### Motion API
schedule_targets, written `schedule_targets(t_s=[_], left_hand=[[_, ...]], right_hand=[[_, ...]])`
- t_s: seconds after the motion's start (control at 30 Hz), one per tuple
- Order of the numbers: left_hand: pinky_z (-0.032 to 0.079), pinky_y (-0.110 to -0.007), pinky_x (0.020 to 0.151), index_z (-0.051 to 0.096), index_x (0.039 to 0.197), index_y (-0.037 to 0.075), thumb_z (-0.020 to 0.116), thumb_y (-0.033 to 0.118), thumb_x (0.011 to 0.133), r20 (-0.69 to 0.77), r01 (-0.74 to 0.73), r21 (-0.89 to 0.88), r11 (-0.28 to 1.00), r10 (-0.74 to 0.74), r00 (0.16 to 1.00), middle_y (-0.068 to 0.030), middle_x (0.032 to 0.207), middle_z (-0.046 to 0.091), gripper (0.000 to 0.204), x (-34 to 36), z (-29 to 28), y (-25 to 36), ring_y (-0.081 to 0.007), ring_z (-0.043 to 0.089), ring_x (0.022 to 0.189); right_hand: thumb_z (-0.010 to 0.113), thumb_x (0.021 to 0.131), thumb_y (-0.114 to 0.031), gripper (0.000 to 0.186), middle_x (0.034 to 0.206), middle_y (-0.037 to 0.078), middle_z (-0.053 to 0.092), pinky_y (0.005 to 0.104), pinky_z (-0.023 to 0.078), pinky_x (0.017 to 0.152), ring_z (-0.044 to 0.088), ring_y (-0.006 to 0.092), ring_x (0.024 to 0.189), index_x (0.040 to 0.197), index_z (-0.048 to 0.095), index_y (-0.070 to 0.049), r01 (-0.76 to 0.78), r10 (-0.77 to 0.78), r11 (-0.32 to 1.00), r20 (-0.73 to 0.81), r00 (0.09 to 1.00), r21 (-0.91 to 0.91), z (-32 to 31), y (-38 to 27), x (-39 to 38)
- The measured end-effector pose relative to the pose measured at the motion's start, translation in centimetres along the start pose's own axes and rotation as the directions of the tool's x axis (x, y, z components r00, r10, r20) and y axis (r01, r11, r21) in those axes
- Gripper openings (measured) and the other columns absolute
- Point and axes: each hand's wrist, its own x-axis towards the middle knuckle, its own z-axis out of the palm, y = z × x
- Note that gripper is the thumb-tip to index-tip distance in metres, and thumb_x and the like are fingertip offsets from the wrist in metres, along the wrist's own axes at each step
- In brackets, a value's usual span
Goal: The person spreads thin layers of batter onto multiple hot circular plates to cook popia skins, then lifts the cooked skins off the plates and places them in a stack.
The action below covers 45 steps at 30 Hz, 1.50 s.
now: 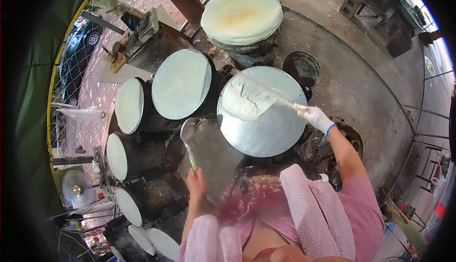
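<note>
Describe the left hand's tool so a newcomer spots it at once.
Find the shiny round plate partly covered in white batter. Down and left of it, the bare left hand grips the ladle. Its rounded head and yellowish-green handle set it apart from the tool that the gloved right hand holds over the plate.

At least six pale discs (179,85) are counted, 7 to 10 o'clock. One ladle (188,130) is located at 8, one silver plate (261,138) at 3, one bucket (304,62) at 2.
</note>
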Motion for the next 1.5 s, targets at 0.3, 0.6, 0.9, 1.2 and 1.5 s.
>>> schedule_targets(t_s=[0.3, 0.6, 0.9, 1.2, 1.5], left_hand=[[0.042, -0.034, 0.053, 0.053, 0.085, -0.001, 0.056, 0.016, 0.090, 0.025, 0.018, 0.122, 0.992, -0.021, 0.999, -0.0110, 0.064, 0.054, 0.018, -0.6, 0.1, -1.7, -0.0178, 0.053, 0.057], [0.045, -0.044, 0.064, 0.054, 0.097, -0.004, 0.056, 0.017, 0.089, 0.068, -0.108, 0.296, 0.949, 0.092, 0.993, -0.0237, 0.075, 0.060, 0.023, 3.6, 2.5, 2.4, -0.0393, 0.060, 0.071], [0.047, -0.053, 0.065, 0.050, 0.100, 0.002, 0.055, 0.019, 0.089, 0.246, -0.369, 0.523, 0.768, 0.279, 0.928, -0.0260, 0.078, 0.062, 0.022, 6.5, 5.7, 4.0, -0.0450, 0.060, 0.076], [0.047, -0.056, 0.062, 0.047, 0.100, 0.004, 0.051, 0.018, 0.088, 0.467, -0.389, 0.581, 0.715, 0.098, 0.879, -0.0269, 0.072, 0.061, 0.019, -3.0, 2.9, 1.5, -0.0453, 0.060, 0.070], [0.045, -0.034, 0.055, 0.055, 0.096, 0.005, 0.059, 0.012, 0.088, 0.446, -0.439, 0.007, 0.899, 0.390, 0.806, -0.0176, 0.066, 0.057, 0.011, -2.7, 0.6, 4.3, -0.0260, 0.058, 0.057]], right_hand=[[0.063, 0.088, -0.022, 0.039, 0.095, -0.002, 0.064, 0.0220, 0.042, 0.059, 0.047, 0.0056, 0.072, 0.126, 0.059, -0.013, -0.370, 0.377, 0.924, 0.402, 0.835, -0.097, 0.9, -2.3, -1.9], [0.065, 0.086, -0.027, 0.039, 0.089, -0.003, 0.065, 0.0256, 0.041, 0.055, 0.042, 0.0095, 0.060, 0.122, 0.062, -0.011, -0.256, 0.351, 0.929, 0.414, 0.840, -0.268, 0.4, -2.2, 0.1], [0.064, 0.087, -0.028, 0.045, 0.095, -0.001, 0.065, 0.0233, 0.043, 0.070, 0.049, 0.0076, 0.072, 0.128, 0.057, -0.014, -0.025, 0.069, 0.977, 0.198, 0.978, -0.214, -1.1, 0.9, 0.4], [0.065, 0.085, -0.015, 0.037, 0.070, -0.007, 0.052, 0.0214, 0.033, 0.047, 0.040, 0.0040, 0.055, 0.122, 0.062, -0.009, -0.311, 0.335, 0.942, 0.358, 0.872, -0.125, 1.7, -1.2, -8.4], [0.059, 0.091, -0.025, 0.023, 0.065, -0.004, 0.055, 0.0194, 0.037, 0.043, 0.045, 0.0052, 0.048, 0.106, 0.062, -0.007, -0.430, 0.374, 0.496, 0.261, 0.890, 0.754, 19.0, -1.7, -15.0]])
